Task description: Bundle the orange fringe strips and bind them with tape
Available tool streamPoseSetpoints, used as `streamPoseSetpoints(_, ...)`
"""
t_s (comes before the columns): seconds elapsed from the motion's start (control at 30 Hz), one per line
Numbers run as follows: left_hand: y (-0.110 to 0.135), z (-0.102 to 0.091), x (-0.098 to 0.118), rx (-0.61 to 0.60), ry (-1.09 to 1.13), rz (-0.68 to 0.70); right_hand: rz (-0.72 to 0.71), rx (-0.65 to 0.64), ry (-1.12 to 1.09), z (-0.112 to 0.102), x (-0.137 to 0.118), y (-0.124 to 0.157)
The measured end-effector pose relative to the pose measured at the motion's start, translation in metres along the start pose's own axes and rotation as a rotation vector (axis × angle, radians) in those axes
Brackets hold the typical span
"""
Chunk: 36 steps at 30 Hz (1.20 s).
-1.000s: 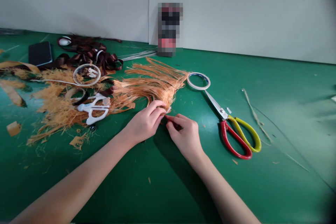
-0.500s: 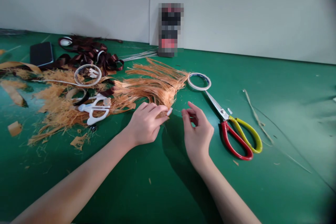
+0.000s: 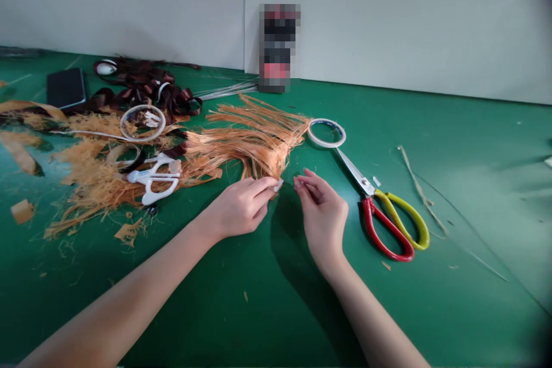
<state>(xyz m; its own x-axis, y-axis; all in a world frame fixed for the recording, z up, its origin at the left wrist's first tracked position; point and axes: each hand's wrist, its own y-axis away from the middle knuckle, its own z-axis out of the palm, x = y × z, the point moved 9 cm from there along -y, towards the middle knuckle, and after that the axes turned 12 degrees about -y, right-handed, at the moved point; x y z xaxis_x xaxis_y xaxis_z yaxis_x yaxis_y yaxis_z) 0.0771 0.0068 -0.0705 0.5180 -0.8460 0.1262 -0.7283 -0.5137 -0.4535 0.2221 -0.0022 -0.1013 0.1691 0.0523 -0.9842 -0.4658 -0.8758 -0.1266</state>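
From my remote post I see a dry, fibrous fringe [image 3: 241, 146] with a faint sheen, on a smooth, semi-gloss tabletop [image 3: 224, 310]. On the right, scissors [image 3: 365, 186] show polished metal blades [image 3: 350, 168] and glossy, plastic-looking handles [image 3: 370, 226]; far left, brown ribbon [image 3: 146, 87] gleams like satin. The far wall [image 3: 401, 23] looks matt.
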Motion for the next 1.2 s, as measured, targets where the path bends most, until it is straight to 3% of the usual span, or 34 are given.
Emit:
streamPoseSetpoints(0.27,0.000,-0.007,-0.007,0.033,0.059,-0.044,-0.174,0.068,0.197,-0.008,-0.026,-0.001)
streamPoseSetpoints(0.4,0.001,-0.008,-0.005,0.057,0.025,-0.015,-0.178,0.071,0.173,-0.009,-0.028,-0.001)
streamPoseSetpoints(0.8,-0.001,-0.008,-0.001,0.043,-0.101,0.009,0.064,-0.241,-0.056,0.031,-0.005,0.008)
streamPoseSetpoints(1.2,0.000,-0.010,0.000,0.065,-0.117,0.009,-0.053,-0.279,0.097,0.035,-0.010,0.011)
